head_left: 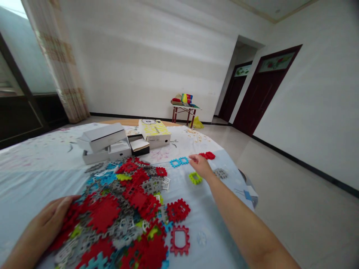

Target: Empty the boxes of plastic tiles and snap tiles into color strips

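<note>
My left hand (52,220) lies against the left side of a large pile of plastic interlocking pieces (103,213), red, grey, blue, green and white with toothed edges. Its fingers are stretched out over red pieces, their tips partly hidden. Across the table, my right hand (199,165) reaches out, its fingers closed at the right edge of a blue square frame piece (183,160). Another blue frame piece (175,163) adjoins it on the left. Beyond the hand are red pieces (209,155); a green piece (195,178) is below it, and grey pieces (220,173) lie right of my wrist.
White boxes (103,138), a small black box (138,145) and a yellow-and-white box (154,130) stand behind the pile. Loose red pieces (180,241) lie at its right. The cloth-covered round table (22,186) curves away at right; a small table (185,106) stands by the wall.
</note>
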Available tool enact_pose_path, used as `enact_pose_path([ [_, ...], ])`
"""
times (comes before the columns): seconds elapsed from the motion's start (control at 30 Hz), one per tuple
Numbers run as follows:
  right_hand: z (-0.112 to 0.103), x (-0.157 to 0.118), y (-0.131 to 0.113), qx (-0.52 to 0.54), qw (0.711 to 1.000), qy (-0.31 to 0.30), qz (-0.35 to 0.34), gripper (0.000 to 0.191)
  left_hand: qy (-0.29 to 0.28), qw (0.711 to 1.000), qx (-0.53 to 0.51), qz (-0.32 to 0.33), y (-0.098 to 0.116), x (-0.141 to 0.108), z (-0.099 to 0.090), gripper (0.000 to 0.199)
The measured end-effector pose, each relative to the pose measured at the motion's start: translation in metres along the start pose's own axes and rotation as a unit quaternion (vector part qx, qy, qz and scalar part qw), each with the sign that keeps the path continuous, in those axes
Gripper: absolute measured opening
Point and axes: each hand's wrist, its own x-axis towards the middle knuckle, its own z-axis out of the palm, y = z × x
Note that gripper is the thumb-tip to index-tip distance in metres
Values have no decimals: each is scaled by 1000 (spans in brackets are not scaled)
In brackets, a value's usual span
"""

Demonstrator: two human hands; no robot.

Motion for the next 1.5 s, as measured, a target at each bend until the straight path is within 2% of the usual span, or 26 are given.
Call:
enact_pose_path([
  [0.1, 23, -22, -33, 13, 993, -97, -59, 23, -45, 998, -39, -35, 10, -2, -7, 56],
  [0.2, 42, -36, -58, -16, 985, -141, -94, 20, -53, 996, -55, -42, 18, -6, -12, 53],
  [0.33, 61, -45, -75, -13, 982, -156, -107, 26, -39, 996, -79, -20, 17, -8, -11, 49],
  [0.47, 76, -48, -80, -5, 982, -156, -102, 41, -39, 995, -93, -18, 17, -8, -10, 48],
  [0.53, 80, -49, -80, -4, 983, -157, -93, 42, -46, 994, -94, -24, 20, -8, -11, 49],
  [0.63, 79, -50, -79, 13, 986, -148, -69, 36, -51, 994, -94, -31, 26, -9, -14, 50],
  [0.8, 64, -49, -76, 68, 986, -142, -58, 24, -52, 993, -101, -31, 24, -9, -13, 51],
  [1.03, 49, -46, -64, 49, 994, -11, -95, 17, -50, 995, -79, -26, 20, -6, -10, 53],
  [1.1, 50, -46, -58, 31, 993, -23, -111, 20, -55, 995, -74, -28, 21, -7, -11, 54],
  [1.3, 51, -50, -49, -44, 978, -168, -117, 23, -47, 995, -80, -25, 21, -8, -12, 54],
  [1.5, 49, -52, -56, -100, 972, -170, -128, 31, -60, 995, -73, -34, 22, -7, -12, 56],
])
